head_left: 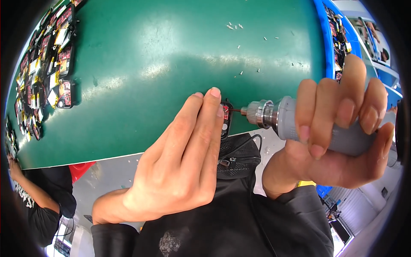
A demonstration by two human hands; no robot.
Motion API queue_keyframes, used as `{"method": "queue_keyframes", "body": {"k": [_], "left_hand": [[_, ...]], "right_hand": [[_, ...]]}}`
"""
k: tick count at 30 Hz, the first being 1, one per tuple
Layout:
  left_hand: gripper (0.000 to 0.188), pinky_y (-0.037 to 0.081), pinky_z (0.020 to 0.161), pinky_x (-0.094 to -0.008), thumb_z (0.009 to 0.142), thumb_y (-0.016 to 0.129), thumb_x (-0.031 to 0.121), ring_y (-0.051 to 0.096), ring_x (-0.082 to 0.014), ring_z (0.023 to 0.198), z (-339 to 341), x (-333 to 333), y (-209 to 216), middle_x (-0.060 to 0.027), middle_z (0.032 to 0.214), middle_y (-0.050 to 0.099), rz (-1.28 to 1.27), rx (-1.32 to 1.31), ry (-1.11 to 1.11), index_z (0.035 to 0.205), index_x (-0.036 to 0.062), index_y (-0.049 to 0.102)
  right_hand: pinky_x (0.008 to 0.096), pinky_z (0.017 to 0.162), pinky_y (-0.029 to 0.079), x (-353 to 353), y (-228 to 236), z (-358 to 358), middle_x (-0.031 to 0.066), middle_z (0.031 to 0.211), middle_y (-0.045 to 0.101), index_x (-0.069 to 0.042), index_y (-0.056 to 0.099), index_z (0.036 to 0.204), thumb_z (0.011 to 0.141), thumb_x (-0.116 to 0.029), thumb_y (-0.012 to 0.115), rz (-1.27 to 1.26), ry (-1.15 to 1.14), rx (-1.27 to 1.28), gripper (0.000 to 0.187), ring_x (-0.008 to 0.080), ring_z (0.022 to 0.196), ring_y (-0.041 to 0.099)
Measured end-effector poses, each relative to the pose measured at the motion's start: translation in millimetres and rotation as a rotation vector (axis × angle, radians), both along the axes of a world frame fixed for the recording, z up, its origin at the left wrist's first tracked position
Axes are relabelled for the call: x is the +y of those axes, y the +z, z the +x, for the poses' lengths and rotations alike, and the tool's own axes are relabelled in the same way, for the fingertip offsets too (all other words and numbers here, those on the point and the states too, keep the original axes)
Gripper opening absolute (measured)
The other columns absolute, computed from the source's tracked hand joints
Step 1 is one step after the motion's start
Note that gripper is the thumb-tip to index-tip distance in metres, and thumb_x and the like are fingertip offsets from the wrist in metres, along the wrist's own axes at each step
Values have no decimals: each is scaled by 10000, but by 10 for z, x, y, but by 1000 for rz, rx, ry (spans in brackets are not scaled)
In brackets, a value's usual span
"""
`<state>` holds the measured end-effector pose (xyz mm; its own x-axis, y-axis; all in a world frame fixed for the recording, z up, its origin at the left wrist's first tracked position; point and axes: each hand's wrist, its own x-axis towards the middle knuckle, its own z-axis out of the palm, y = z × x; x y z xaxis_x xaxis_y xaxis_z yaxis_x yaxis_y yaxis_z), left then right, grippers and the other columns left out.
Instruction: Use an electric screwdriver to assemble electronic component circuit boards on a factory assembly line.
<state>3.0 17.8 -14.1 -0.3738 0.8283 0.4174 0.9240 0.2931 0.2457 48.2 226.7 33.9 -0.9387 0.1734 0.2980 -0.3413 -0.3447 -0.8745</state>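
Observation:
My left hand (177, 160) lies at the table's near edge, its long fingers pressed together over a small black case with a red circuit board (225, 115). The fingers cover most of that case, so only its right side shows. In my right hand (342, 124) is a grey electric screwdriver (286, 118) with a ridged metal collar, held almost level. Its thin bit (236, 110) points left and reaches the red board at the case's right side; whether a screw sits under the tip I cannot make out.
Many similar black cases with boards (47, 55) lie piled at the left of the green table (141, 103). Small screws or pins (233, 26) are scattered on the far right part. A blue bin (329, 47) holds more cases. Another person's arm (36, 190) is at lower left.

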Motion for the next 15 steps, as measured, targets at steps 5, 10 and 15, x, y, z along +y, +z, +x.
{"method": "queue_keyframes", "body": {"k": [5,10,15], "left_hand": [[302,596,764,-412,702,657,-92,640,-391,981,-8,-3,22,-289,1128,632,-12,5,-10,984,-193,618],[353,590,775,-421,674,666,-72,635,-400,975,-3,20,192,-294,1137,626,-43,-167,-4,1001,-195,613],[401,579,767,-429,633,683,-60,629,-407,968,9,45,176,-294,1148,621,-47,-301,13,1003,-197,612]], "right_hand": [[296,528,405,-9,38,-8,107,916,481,-93,500,894,932,-297,518,-17,4,-4,209,100,456,449],[314,505,404,-38,61,12,108,901,483,-95,500,875,896,-282,564,-29,1,8,199,113,449,454],[298,503,415,-205,58,36,105,900,489,-86,506,816,834,-170,622,-193,-57,69,145,131,459,465]]}}
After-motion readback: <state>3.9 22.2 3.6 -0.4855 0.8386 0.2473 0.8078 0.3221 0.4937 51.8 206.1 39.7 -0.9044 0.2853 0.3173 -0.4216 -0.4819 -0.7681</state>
